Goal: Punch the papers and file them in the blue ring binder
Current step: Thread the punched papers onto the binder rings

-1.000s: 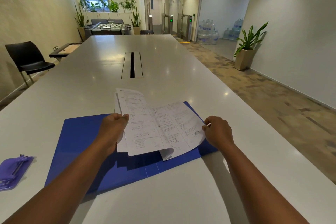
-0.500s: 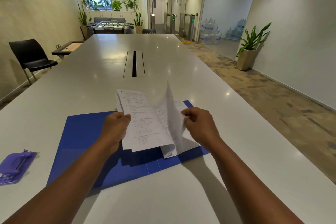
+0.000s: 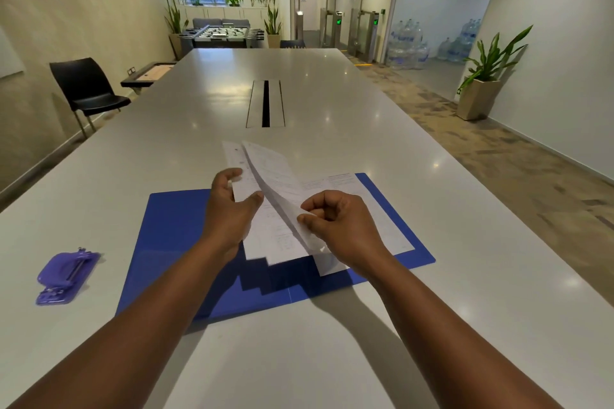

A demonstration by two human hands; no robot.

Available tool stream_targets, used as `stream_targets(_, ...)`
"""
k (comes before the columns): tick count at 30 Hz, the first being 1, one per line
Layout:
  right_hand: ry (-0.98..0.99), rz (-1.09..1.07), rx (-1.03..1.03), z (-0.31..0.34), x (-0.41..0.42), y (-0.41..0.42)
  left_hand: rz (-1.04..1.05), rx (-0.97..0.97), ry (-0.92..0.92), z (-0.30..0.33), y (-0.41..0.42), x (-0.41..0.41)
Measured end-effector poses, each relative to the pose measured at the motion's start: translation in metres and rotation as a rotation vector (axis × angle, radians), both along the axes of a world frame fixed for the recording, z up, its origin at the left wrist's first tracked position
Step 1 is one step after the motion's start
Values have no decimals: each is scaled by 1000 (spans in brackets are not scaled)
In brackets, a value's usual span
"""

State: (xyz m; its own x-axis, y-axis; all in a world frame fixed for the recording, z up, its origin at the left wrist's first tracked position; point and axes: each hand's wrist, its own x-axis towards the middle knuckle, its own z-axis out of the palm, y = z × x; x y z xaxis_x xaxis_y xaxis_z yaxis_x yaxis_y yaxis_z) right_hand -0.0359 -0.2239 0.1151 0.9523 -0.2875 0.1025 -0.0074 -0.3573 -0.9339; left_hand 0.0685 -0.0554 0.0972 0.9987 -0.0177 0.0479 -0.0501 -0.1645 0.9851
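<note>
A purple punch (image 3: 64,277) sits at the bench's (image 3: 332,93) left edge. The blue binder (image 3: 172,236) lies open and flat, printed papers (image 3: 282,209) above it. The left hand (image 3: 229,209) pinches the sheets' left side; the right hand (image 3: 339,226) pinches 1 lifted sheet's edge, another page flat beneath.

Setting: office meeting room. Ahead of your hands you have a long white conference table (image 3: 206,103) with a central cable slot (image 3: 265,103). Left of your left hand (image 3: 229,209): black visitor chair (image 3: 87,88). Far beyond: foosball table (image 3: 222,34), access turnstiles (image 3: 349,31). Right of your right hand (image 3: 342,229): stacked water bottles (image 3: 408,43), potted plant (image 3: 485,76).
</note>
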Motion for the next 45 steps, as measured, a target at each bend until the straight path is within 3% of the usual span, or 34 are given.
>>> stream_targets(8,11,181,78,-4,-5,-2,1,-3,162,0,-8,5)
stream_targets(11,2,122,127,-11,-7,-17,13,-2,175,-4,-6,10)
stream_targets(13,41,-50,-134,-27,-3,-37,5,-38,187,-6,-4,13)
stream_targets(16,258,-288,-552,-56,-2,-77,6,-63,184,-8,-3,14)
stream_targets(20,579,-404,-728,-83,-11,-118,24,-92,158,-8,-5,13)
stream_targets(22,640,-429,-761,-89,-12,-128,18,-122,169,-9,-6,14)
stream_targets(33,594,-379,-457,-94,-1,-141,-27,-114,184,-16,-8,17)
stream_targets(38,340,-536,-183,-83,4,-139,-36,-28,131,-18,-3,17)
stream_targets(45,285,-551,-182,-67,0,-141,0,-9,116,-16,-1,16)
